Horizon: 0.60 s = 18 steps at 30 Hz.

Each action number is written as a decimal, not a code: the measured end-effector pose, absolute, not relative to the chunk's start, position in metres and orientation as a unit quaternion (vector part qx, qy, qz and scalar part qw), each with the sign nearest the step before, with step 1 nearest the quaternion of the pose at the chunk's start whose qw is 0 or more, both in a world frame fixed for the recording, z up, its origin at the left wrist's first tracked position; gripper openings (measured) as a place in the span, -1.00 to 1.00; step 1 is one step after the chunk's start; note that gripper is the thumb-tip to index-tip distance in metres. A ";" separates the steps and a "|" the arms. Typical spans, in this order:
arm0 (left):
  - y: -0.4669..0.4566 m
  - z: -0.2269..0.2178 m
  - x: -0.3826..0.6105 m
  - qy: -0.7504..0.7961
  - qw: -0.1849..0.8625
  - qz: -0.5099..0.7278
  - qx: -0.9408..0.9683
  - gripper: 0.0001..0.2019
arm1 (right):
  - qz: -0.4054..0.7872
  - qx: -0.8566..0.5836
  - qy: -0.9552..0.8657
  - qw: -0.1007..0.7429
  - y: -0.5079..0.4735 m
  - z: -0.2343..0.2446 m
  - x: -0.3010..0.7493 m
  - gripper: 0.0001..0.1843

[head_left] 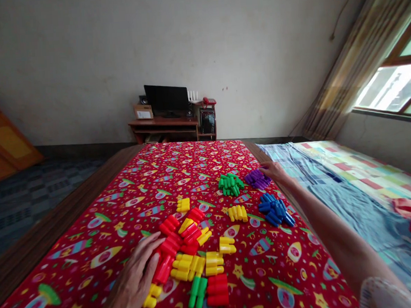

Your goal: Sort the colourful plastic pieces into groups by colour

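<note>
My left hand [138, 272] lies with its fingers stretched out against the left side of a mixed heap of bullet-shaped plastic blocks. Its fingertips touch red blocks [171, 244], and yellow blocks [152, 296] lie beside the thumb. More yellow blocks [187, 265] and a pair of green blocks [197, 292] are in the near part of the heap. Farther off, my right hand [273, 170] reaches to the far right edge of a pile of purple blocks [257, 179]. Its fingertips meet the pile, and whether they grip a block is too small to make out.
A pile of green blocks [231, 184] sits left of the purple ones, with blue blocks [276, 210] nearer me. Yellow blocks [237, 213] lie between piles. A red patterned cloth [105, 281] covers the surface. On the right is a bed [319, 184]; a desk [165, 122] stands beyond.
</note>
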<state>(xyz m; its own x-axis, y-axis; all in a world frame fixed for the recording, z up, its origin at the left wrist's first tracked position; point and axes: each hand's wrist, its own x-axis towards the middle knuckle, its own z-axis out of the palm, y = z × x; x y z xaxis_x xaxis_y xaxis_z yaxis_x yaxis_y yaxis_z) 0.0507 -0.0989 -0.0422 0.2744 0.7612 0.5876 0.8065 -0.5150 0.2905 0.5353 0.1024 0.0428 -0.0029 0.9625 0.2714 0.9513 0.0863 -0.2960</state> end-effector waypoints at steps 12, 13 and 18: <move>-0.094 -0.061 0.047 -0.488 0.031 -0.374 -0.788 -0.70 | 0.052 -0.704 -0.645 0.293 0.088 0.034 0.554 -0.46; -0.095 -0.060 0.048 -0.487 0.032 -0.371 -0.790 -0.70 | 0.060 -0.705 -0.643 0.292 0.088 0.032 0.554 -0.42; -0.095 -0.055 0.050 -0.489 0.030 -0.371 -0.789 -0.69 | 0.084 -0.696 -0.649 0.296 0.092 0.016 0.542 -0.30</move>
<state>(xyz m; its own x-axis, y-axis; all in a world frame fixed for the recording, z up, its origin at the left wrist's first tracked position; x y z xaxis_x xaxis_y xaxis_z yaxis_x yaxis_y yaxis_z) 0.0498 -0.0955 -0.0552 0.2474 0.7492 0.6144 0.7931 -0.5208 0.3158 0.5416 0.0922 0.0159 0.1434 0.9532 0.2661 0.8534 0.0171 -0.5211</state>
